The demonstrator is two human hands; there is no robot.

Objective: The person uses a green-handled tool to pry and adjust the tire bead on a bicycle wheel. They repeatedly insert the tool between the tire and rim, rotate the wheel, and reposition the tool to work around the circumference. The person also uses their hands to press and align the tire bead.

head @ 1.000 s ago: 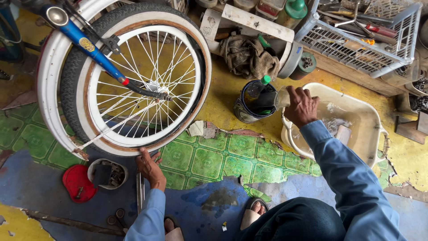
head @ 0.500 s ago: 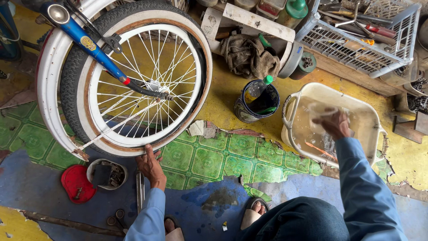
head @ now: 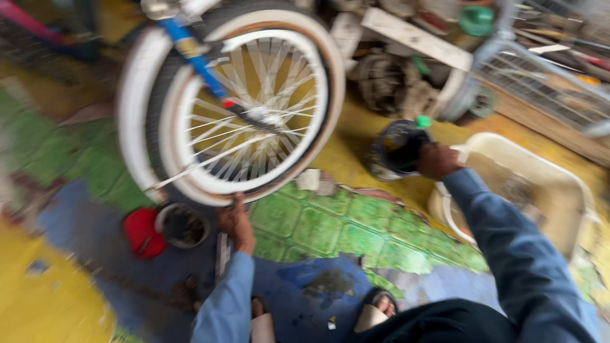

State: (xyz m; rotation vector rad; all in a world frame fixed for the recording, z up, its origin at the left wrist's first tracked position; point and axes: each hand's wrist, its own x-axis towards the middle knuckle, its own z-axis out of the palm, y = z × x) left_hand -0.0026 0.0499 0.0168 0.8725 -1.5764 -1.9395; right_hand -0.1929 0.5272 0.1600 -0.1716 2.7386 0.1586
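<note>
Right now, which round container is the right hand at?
The dark bucket beside the cream basin; the right hand is at its rim. The small tin sits near the left hand.

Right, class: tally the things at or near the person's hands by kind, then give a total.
Bicycle wheel: 1
Dark can: 1
Cream tub: 1
Red lid: 1
Small round tin: 1
Hands, left hand and right hand: 2
Total: 7

Patchy painted floor (head: 330,222), wheel (head: 235,101), can (head: 397,149), tub (head: 540,190)

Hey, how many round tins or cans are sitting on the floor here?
2. A dark can stands at the right hand, beside the tub. A small tin sits below the wheel, near the left hand. Blurred clutter may hide more.
</note>
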